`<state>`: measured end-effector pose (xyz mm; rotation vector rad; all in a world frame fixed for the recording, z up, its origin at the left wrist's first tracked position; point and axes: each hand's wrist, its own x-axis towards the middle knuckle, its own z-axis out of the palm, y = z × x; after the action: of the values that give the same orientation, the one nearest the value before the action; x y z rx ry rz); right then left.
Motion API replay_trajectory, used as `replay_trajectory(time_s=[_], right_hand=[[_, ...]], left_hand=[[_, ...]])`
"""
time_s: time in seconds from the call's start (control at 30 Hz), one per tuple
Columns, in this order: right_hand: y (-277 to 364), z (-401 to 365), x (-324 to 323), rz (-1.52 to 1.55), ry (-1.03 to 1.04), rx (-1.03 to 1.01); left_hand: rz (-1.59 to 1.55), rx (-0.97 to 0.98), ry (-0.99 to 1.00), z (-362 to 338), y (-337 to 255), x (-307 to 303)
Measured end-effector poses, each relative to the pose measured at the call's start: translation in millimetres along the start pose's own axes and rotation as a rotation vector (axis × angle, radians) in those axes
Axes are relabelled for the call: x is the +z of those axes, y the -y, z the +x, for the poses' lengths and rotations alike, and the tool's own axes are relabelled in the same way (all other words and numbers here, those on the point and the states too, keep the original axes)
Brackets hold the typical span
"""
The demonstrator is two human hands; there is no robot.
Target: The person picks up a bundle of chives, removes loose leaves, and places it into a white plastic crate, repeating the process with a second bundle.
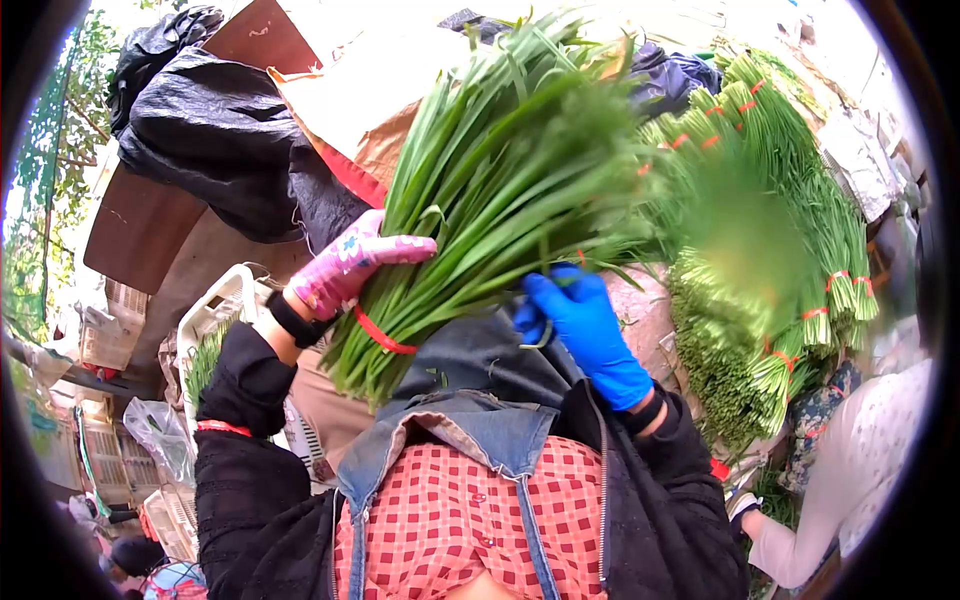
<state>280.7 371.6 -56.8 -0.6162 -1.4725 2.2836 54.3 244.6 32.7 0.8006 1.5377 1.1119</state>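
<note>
A thick bunch of garlic chives point(490, 190) lies slantwise across my lap, leaf tips fanned to the upper right. My left hand point(355, 262), in a pink floral glove, is wrapped round it near the cut ends, thumb over the top. Just below that thumb, a red band point(382, 332) circles the stalks. My right hand point(590, 330), in a blue glove, is beside the lower edge of the leaves with its fingers curled closed. A thin green chive leaf point(542, 338) shows at those fingers; part of it is hidden.
Many chive bundles point(780, 150) with red bands are piled at the right. A white crate point(235, 290) with greens stands at my left. Black plastic point(215, 140) and a brown board point(140, 230) lie beyond. Another person's leg point(860, 470) is at the lower right.
</note>
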Motion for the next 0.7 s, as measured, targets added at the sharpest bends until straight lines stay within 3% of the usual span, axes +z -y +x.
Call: replay_trajectory(time_s=[0.13,0.17,0.2,0.23,0.27,0.33,0.37,0.43,0.53,0.57,0.6,0.67,0.7], right_hand=[[-26.3,-28.1,-67.4,-0.022,-0.177,-0.056],[-29.4,-38.3,-83.2,-0.026,-0.225,-0.038],[-42.3,-45.7,-107.1,-0.081,-0.223,0.009],[-54.9,-49.0,-132.0,-0.267,-0.219,0.138],[-69.5,-56.3,-145.6,-0.267,-0.213,0.142],[-80.0,-67.2,-150.7,-1.705,-0.089,-0.021],[-87.4,-60.4,-147.7,-1.425,-0.12,-0.043],[-58.4,-30.6,-98.9,-0.222,-0.073,0.126],[-35.8,19.4,-34.2,0.009,0.072,0.065],[-37.7,34.1,-16.6,0.166,0.04,0.119],[-48.8,53.2,0.9,0.349,-0.056,-0.021],[-46.3,64.0,20.7,0.537,-0.159,0.066],[-68.9,74.7,16.3,0.537,-0.148,0.009]], left_hand=[[-0.063,-0.029,-0.037,-5.3,45.3,-8.1],[0.208,-0.056,-0.137,-18.4,30.9,5.3],[0.108,-0.111,-0.161,-19.6,42.2,-0.7],[0.108,-0.013,-0.174,-20.8,55.7,-6.8],[0.107,0.087,-0.188,-22.4,64.9,-10.0],[0.014,0.027,-0.207,-26.8,63.0,-4.6],[-0.072,-0.031,-0.216,-27.3,60.0,-1.7],[-0.032,-0.027,-0.223,-27.2,57.0,4.3],[0.007,-0.046,-0.234,-23.3,56.5,10.4],[0.081,-0.008,-0.242,-24.0,55.2,14.4],[0.153,0.027,-0.249,-24.7,54.8,18.3],[0.138,0.015,-0.268,-26.7,59.4,17.3],[0.025,-0.026,-0.288,-28.6,65.6,9.3]])
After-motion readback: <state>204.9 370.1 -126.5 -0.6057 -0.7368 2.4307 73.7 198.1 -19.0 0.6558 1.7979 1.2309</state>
